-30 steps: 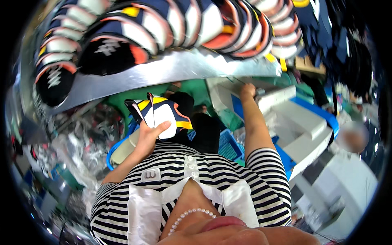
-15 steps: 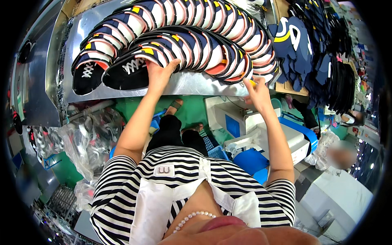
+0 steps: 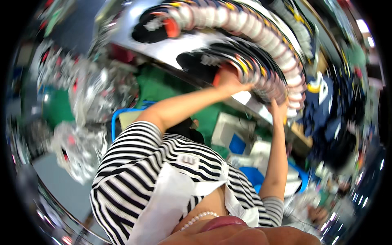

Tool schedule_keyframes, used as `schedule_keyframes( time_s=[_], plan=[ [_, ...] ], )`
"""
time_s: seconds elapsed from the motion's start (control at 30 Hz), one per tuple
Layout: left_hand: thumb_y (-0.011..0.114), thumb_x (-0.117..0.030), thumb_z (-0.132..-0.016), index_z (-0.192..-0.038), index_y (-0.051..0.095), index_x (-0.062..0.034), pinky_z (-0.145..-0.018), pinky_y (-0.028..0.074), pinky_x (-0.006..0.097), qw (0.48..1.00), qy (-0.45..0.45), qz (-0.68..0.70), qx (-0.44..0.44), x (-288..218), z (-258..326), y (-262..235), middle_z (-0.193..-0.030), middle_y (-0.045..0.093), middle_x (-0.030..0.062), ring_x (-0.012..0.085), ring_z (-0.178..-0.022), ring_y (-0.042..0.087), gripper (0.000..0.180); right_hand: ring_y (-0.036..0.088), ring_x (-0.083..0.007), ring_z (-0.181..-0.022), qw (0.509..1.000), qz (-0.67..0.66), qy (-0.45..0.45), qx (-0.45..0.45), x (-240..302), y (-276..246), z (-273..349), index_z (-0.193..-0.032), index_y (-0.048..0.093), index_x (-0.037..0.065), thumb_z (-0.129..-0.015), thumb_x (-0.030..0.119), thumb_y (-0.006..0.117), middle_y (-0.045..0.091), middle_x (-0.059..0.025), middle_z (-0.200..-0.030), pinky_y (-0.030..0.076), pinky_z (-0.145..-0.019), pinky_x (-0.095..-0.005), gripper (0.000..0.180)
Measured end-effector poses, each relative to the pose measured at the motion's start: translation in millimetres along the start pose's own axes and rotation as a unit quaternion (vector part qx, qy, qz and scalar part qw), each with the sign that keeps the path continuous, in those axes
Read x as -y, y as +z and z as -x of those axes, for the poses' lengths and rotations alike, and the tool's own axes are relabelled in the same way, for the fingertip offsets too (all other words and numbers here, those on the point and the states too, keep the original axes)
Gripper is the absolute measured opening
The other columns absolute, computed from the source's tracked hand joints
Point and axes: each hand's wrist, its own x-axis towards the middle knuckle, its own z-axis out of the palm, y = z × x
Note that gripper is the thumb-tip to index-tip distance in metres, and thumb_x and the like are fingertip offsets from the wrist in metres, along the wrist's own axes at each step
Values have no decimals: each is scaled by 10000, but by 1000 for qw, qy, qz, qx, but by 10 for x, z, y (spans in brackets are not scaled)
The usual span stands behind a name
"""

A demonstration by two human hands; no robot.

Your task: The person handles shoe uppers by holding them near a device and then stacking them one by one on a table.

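Note:
Nested shoe uppers point(image 3: 255, 67), black with white, pink and yellow parts, form a curved row between my hands at the table's near edge. My left hand point(image 3: 229, 83) grips the row close to its left end, fingers hidden among the uppers. There a black toe with white laces point(image 3: 194, 62) points left. At the right end, my right hand point(image 3: 279, 109) closes against the last uppers, squeezing the row together. Behind lies a longer arc of nested uppers point(image 3: 249, 23), apart from the held row on the left and near it on the right. Motion blurs the uppers.
The metal table point(image 3: 163, 47) slants across the top. Dark blue cut pieces point(image 3: 322, 102) lie in piles at right. Clear plastic bags point(image 3: 102, 92) fill the left side, near a blue-rimmed chair point(image 3: 115, 126). A pale machine with a blue panel point(image 3: 237, 143) stands below the table.
The view has turned, and the table now slants. The near row of uppers is pressed shorter between my hands and drawn away from the far arc's left end.

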Motion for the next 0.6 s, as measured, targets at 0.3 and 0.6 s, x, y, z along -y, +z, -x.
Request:
schedule_keyframes(
  time_s=[0.3, 0.6],
  plan=[
    [720, -429, -631, -1130, 578, -65, -941, 415, 367, 984, -160, 74, -38, -50, 619, -213, -1099, 617, 132, 275, -1046, 574, 634, 541, -363, -1026, 977, 96, 80, 171, 943, -293, -4, -1380, 257, 32, -740, 250, 708, 456, -234, -1246, 563, -674, -388, 812],
    [660, -423, -683, -1134, 507, -8, -802, 490, 427, 942, 10, -241, -233, 13, 783, 72, -981, 608, 173, 350, -888, 600, 631, 451, -373, -1197, 980, 119, -94, 127, 427, -237, 48, -1331, 348, -47, -749, 240, 646, 468, -248, -1289, 341, -998, -382, 714]
  ],
)
